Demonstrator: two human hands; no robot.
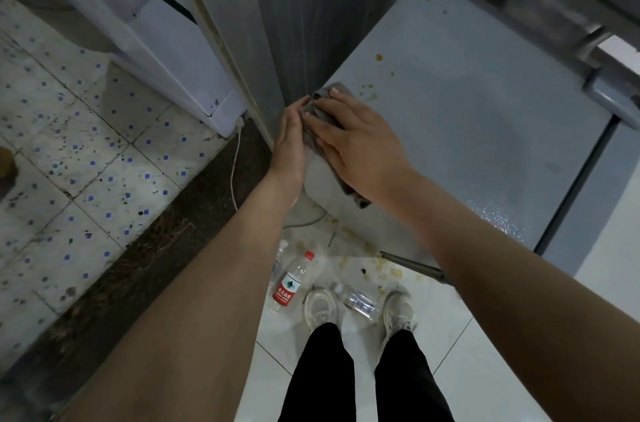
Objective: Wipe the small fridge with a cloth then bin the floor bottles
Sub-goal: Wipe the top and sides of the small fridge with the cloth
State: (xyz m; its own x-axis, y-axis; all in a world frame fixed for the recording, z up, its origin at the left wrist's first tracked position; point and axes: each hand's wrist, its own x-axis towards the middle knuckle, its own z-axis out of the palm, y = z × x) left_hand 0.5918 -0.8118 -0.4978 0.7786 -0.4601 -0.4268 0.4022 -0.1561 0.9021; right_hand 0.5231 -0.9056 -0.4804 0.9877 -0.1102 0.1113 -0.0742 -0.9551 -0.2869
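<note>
At lower centre, a red-labelled clear plastic bottle (pixel 290 279) and a second clear plastic bottle (pixel 358 303) lie on the white floor tiles (pixel 485 369), not yet binned. Mid-frame, a grey cloth (pixel 313 137) is pressed onto the small pale-grey fridge (pixel 450 110) top by the right hand (pixel 356 141), fingers straight and spread. The cloth's edge is pinched by the left hand's (pixel 292 134) curled fingertips. Wiping is judged under way; next, the brownish spots (pixel 379 57) beyond must be reached.

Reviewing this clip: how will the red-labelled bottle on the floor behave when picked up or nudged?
The red-labelled bottle looks clear and empty, so probably very light. It lies on its side on glossy floor tile, so a nudge would likely roll or skid it. Its thin-looking plastic may dent under a firm squeeze.
</note>
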